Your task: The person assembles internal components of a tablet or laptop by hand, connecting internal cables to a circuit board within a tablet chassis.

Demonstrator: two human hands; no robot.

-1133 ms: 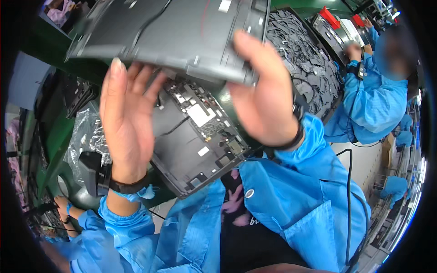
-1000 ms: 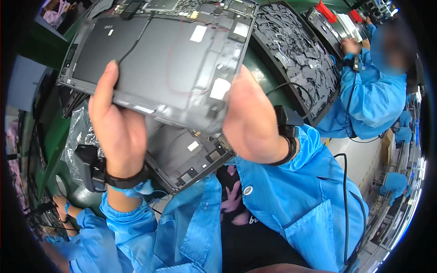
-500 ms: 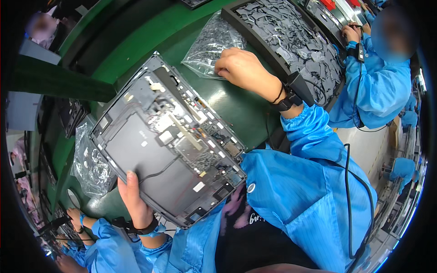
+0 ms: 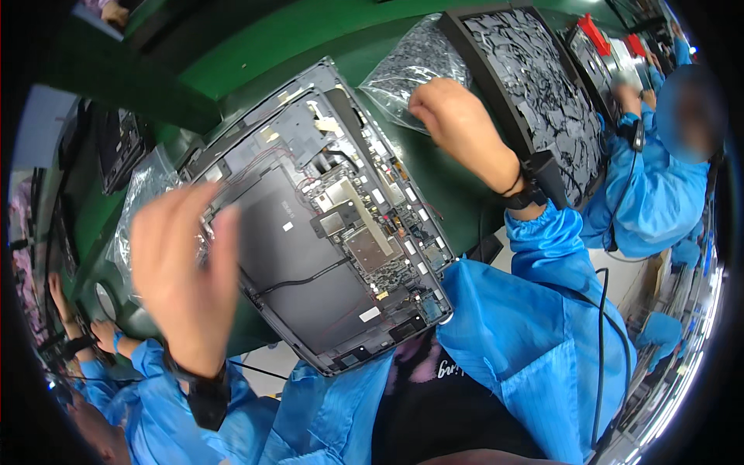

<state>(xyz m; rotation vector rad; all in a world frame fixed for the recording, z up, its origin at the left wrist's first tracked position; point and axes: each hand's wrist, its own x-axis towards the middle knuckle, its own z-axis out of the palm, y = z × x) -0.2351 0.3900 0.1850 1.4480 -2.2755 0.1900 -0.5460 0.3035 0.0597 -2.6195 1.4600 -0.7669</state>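
Observation:
An opened device chassis (image 4: 267,232), dark grey with an exposed circuit board (image 4: 368,248) and a black cable, lies tilted before me, its near corner by my jacket. A second, similar frame edge shows under its far side. My left hand (image 4: 182,271), blurred by motion, is over the chassis's left edge with thumb and fingers apart and nothing seen between them. To the right of the chassis my right hand (image 4: 465,128) is raised, fingers curled in beside a clear plastic bag (image 4: 418,66) of small dark parts. Whatever its fingertips hold is hidden.
A dark tray (image 4: 535,85) full of black-grey pieces stands at the right on the green bench (image 4: 263,66). Another clear bag (image 4: 143,205) lies left of the chassis. Co-workers in blue sit on both sides, the right one (image 4: 643,194) close by.
My left hand has let go of the chassis's near left edge and lifted. The chassis now appears farther up and right in view. My right hand stays curled by the bag.

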